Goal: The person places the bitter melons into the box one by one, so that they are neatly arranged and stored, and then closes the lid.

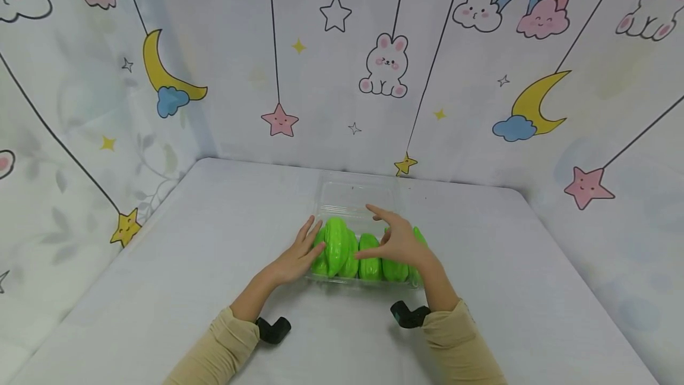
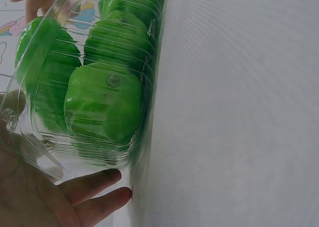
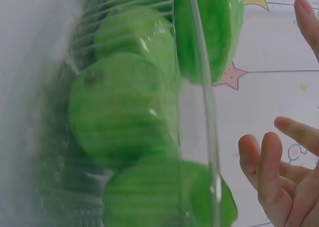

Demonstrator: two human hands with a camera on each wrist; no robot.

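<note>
A clear plastic clamshell box (image 1: 347,281) holds several glossy, ridged, elongated green pieces that look like star fruit; their exact kind cannot be told. One green piece (image 1: 336,245) sits higher than its neighbours at the left end. My left hand (image 1: 295,259) is at that end, fingers extended, with thumb and forefinger close to the raised piece. In the left wrist view, two outstretched fingers (image 2: 99,207) lie beside the box's end wall. Over the right half, my right hand (image 1: 402,246) hovers with thumb and forefinger spread apart and nothing between them. It partly hides the pieces beneath.
The box's transparent lid (image 1: 358,192) lies folded back behind it on the white-covered table (image 1: 214,242). A cloth backdrop (image 1: 230,46) with cartoon rabbits, stars and moons hangs behind and at the sides. Black wrist devices (image 1: 274,330) are on both arms.
</note>
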